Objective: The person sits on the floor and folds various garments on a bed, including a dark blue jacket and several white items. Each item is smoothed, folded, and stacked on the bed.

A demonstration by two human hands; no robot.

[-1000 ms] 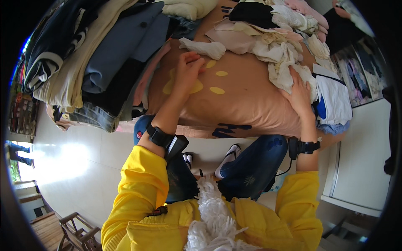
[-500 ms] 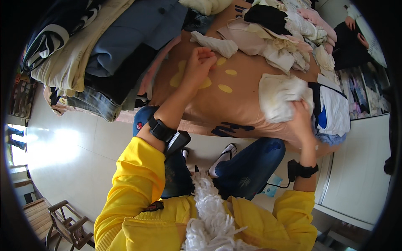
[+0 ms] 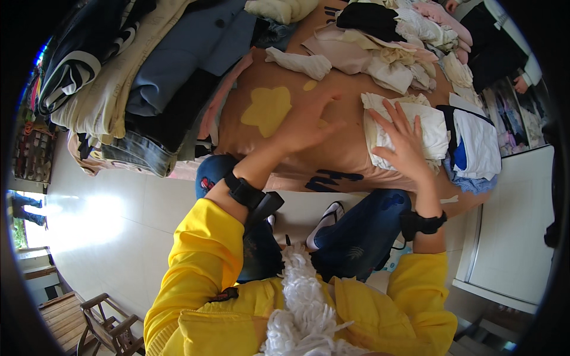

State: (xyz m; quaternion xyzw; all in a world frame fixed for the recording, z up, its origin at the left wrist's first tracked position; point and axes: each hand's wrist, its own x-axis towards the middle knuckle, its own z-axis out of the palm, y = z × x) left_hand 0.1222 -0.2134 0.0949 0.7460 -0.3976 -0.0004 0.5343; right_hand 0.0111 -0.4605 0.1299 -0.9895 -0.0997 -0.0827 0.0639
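My right hand (image 3: 405, 142) lies with spread fingers on a small pile of white folded cloth (image 3: 434, 132), near the front edge of the brown-covered surface (image 3: 341, 142). My left hand (image 3: 310, 121) hovers over the cover to the left of that pile. Its fingers are a little blurred but stand apart, with nothing held in them. Beyond this hand a rumpled white piece of cloth (image 3: 301, 63) rests on the cover. Right beside the pile sits a folded stack of white, dark and blue garments (image 3: 476, 147).
Folded trousers and a blue-grey garment (image 3: 190, 50) are heaped at the left. A loose mound of pale and black clothes (image 3: 380, 47) fills the far side. Another person's hand (image 3: 521, 85) shows at the far right. A wooden chair (image 3: 111, 326) stands at the lower left.
My right hand has stopped gripping the white cloth's edge and spread flat on it; the cloth now lies flatter. My left hand has come right and nearer, its fingers opening.
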